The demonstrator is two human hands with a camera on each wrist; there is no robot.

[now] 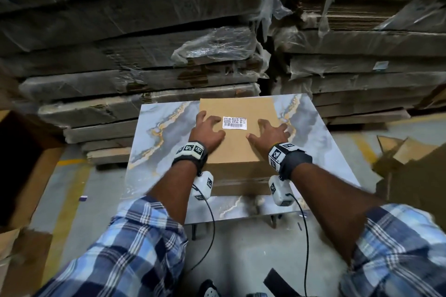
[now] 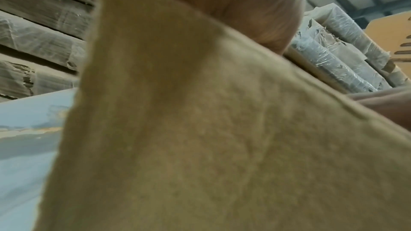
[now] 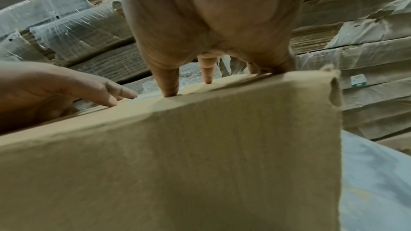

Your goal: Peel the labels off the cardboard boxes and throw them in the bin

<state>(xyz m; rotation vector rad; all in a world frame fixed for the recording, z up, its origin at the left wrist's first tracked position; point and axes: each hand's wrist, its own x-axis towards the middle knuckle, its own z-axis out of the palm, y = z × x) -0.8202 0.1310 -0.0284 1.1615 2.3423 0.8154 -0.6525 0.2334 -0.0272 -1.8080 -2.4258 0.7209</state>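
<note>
Flat on a marbled table: a plain cardboard box, with a white label stuck to its top face toward the far side. Either side of that label, both palms down on the cardboard: left hand just beside the label's left edge, fingers spread and arched, tips pressing the board; right hand a little apart from the label's right edge, fingers likewise spread, outer ones reaching the box's right border. Nothing pinched or held in either. On the label, two or three square codes above a barcode; any text too small to read. Seen from the right wrist, fingertips planted on the box top, possibly near its edge. Behind, stacks of wrapped flat cardboard.
</note>
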